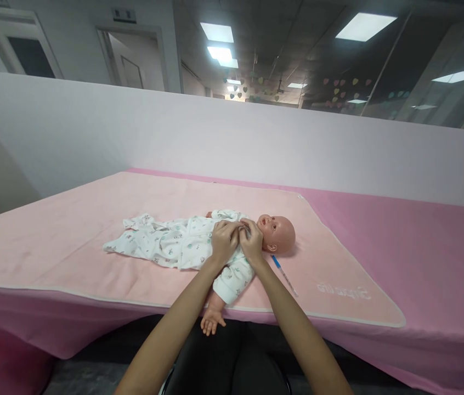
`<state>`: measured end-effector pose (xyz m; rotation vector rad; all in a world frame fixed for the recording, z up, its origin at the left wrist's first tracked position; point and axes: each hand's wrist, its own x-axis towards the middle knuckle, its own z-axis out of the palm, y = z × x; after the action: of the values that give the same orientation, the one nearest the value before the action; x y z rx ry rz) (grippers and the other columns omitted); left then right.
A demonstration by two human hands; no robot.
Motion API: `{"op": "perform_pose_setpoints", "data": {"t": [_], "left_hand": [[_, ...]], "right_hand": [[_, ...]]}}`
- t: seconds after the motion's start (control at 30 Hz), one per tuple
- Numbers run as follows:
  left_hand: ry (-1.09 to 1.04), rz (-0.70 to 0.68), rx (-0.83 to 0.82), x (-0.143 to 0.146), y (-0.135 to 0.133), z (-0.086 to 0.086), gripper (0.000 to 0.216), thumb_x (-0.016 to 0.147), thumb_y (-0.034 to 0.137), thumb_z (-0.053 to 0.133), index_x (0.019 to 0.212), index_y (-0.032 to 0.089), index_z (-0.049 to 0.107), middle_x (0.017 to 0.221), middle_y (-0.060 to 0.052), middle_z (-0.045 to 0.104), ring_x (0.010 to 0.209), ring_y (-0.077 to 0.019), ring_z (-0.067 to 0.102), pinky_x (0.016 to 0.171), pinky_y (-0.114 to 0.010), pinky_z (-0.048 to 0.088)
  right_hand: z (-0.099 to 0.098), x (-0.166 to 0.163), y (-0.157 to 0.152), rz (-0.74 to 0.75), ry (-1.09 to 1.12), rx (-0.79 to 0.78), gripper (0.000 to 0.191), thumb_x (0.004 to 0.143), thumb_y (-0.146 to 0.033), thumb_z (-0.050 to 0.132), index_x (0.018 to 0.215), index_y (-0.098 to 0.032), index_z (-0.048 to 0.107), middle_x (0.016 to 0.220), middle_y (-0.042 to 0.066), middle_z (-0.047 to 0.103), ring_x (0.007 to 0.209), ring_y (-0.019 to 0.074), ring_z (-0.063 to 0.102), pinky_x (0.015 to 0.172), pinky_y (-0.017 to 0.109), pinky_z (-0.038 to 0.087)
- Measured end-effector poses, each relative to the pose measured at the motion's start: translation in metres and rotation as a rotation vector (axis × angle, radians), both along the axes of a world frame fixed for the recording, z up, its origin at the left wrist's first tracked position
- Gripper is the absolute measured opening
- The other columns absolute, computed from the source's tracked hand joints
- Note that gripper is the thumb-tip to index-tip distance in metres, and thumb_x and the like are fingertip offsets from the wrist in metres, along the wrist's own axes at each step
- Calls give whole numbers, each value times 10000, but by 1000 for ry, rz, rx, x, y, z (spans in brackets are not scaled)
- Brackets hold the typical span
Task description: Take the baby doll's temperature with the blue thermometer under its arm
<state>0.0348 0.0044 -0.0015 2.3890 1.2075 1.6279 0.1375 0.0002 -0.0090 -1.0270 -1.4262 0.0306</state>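
A bald baby doll (pixel 282 233) lies on its back, head to the right, in a white printed baby outfit (pixel 194 233). My left hand (pixel 225 240) and my right hand (pixel 251 241) meet over its upper chest, just below the chin. The fingers of both are closed in a pinch on the front of the outfit near the neckline; the exact spot they grip is hidden by the fingers. One doll arm (pixel 214 317) reaches over the table's front edge, between my forearms. The outfit's legs lie flat to the left.
A slim clear stick with a blue end, like a thermometer (pixel 283 274), lies by the doll's head. Beneath is a peach mat (pixel 71 219) with a white border, over a pink tablecloth (pixel 433 263). A low white wall (pixel 256 142) runs behind the table.
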Motion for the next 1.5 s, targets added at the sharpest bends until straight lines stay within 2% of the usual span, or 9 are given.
{"op": "perform_pose_setpoints", "data": {"t": [0.2, 0.3, 0.43, 0.6, 0.73, 0.87, 1.07, 1.23, 1.5], "left_hand": [[-10, 14, -7, 2, -4, 3, 222, 840, 217, 430, 959, 235, 616, 834, -14, 651, 845, -175, 531, 809, -334, 366], [-58, 39, -7, -1, -5, 7, 219, 845, 219, 409, 941, 224, 605, 868, -22, 647, 869, -180, 537, 840, -344, 364], [-250, 202, 26, -16, 0, 15, 216, 853, 210, 370, 897, 209, 581, 883, -29, 646, 901, -185, 544, 881, -354, 357], [-327, 382, 42, -40, 3, 14, 198, 822, 168, 383, 876, 202, 571, 809, -23, 649, 837, -189, 557, 850, -354, 354], [-66, 268, 1, -44, -4, 5, 171, 793, 197, 435, 862, 213, 591, 843, -32, 645, 833, -205, 543, 813, -361, 350], [135, 186, -34, -40, -12, 5, 221, 792, 227, 450, 964, 220, 590, 969, -54, 617, 914, -219, 517, 840, -374, 334], [191, 148, -33, -39, -16, 8, 182, 799, 214, 444, 904, 228, 593, 998, -44, 597, 955, -215, 498, 862, -375, 325], [198, 110, -42, -40, -15, 7, 127, 809, 215, 415, 800, 202, 542, 875, -40, 600, 859, -197, 506, 827, -356, 335], [172, 70, -49, -40, -12, 4, 153, 859, 232, 355, 836, 201, 503, 837, -30, 608, 819, -179, 533, 857, -352, 316]], "right_hand": [[-2, 0, -1, -3, -39, -2, 286, 757, -104, 372, 930, -173, 589, 898, 64, 631, 860, 176, 574, 804, 321, 469], [-3, -1, -2, -45, -51, -3, 321, 783, -123, 348, 1008, -177, 571, 955, 77, 630, 893, 185, 579, 805, 337, 472], [-2, -2, -3, -67, 5, 27, 357, 816, -139, 328, 1122, -166, 511, 1028, 98, 616, 936, 184, 589, 821, 343, 475], [-3, -3, -4, -75, -27, 77, 334, 820, -131, 332, 1089, -167, 526, 1003, 94, 621, 936, 181, 587, 808, 334, 481], [-2, -3, -7, -64, -132, 114, 356, 780, -80, 317, 1018, -181, 562, 932, 76, 627, 899, 179, 577, 793, 335, 474], [3, -5, -12, -10, -318, 153, 322, 726, -67, 372, 928, -192, 589, 892, 58, 627, 882, 195, 556, 841, 376, 428], [8, -9, -16, -29, -428, 128, 216, 779, -125, 417, 897, -196, 584, 875, 54, 625, 865, 199, 534, 846, 377, 381], [8, -9, -16, -47, -477, 73, 184, 769, -147, 455, 896, -184, 584, 857, 60, 618, 855, 207, 513, 832, 368, 362], [9, -9, -17, -58, -512, 91, 136, 787, -174, 475, 868, -190, 583, 829, 39, 632, 840, 193, 519, 890, 376, 333]]}}
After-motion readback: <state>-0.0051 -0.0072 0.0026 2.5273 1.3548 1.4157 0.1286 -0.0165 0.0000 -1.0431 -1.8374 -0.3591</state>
